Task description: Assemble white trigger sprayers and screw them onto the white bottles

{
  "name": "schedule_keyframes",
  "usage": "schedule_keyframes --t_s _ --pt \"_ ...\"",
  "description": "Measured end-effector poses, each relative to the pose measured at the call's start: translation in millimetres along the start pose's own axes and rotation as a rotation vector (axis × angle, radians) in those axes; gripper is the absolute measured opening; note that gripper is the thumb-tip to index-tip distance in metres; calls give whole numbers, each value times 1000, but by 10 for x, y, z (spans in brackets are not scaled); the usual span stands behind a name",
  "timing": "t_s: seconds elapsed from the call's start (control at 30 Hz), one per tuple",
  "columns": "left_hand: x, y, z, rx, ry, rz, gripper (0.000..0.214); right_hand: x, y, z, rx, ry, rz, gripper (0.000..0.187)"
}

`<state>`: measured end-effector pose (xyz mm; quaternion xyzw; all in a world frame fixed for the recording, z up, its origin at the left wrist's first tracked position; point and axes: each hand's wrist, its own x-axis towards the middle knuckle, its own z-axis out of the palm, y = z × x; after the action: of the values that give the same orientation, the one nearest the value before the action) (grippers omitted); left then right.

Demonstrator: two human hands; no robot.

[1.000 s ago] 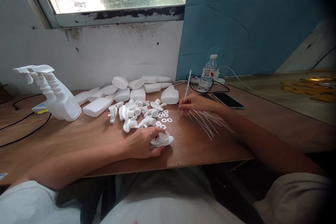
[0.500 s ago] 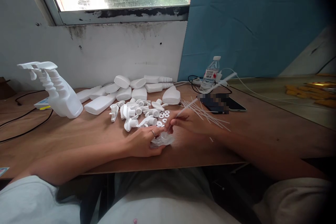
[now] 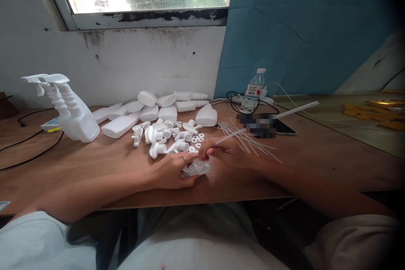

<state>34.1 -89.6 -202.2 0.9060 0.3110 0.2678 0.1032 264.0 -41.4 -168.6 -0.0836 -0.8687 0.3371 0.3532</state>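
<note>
My left hand (image 3: 172,171) rests on the wooden table (image 3: 95,164) and is closed on a white spray-head part (image 3: 195,169), pinning it near the front edge. My right hand (image 3: 221,150) pinches a thin white tube (image 3: 272,119) at its lower end, right at the part; the tube slants up to the right over the table. Behind my hands lies a pile of white spray heads (image 3: 164,137) and a few white washers (image 3: 198,139). A fan of loose white tubes (image 3: 249,139) lies to the right of my right hand.
Several white bottles (image 3: 158,109) lie at the back; one assembled spray bottle (image 3: 68,109) stands at left. A water bottle (image 3: 253,90), a phone (image 3: 283,127) and cables (image 3: 240,103) sit at back right. Black cords (image 3: 28,143) cross the left side.
My right hand carried a tube from the loose pile over to the spray head under my left hand. The tube has tipped from upright to a low slant to the right.
</note>
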Motion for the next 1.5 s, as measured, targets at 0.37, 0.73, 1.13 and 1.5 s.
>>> schedule_keyframes --t_s 0.37,0.73,1.13,1.5 --pt "7 -7 11 20 18 14 32 24 53 1 -303 -93 -49 26" --pt "21 31 3 -4 -36 -112 29 82 -73 56 -349 -120 -65 30" --pt "29 49 -9 -20 -32 -105 23 122 -189 104 -314 -207 114 25" --pt "67 67 -98 -418 33 -335 69 14 108 57 -675 241 -333 11"
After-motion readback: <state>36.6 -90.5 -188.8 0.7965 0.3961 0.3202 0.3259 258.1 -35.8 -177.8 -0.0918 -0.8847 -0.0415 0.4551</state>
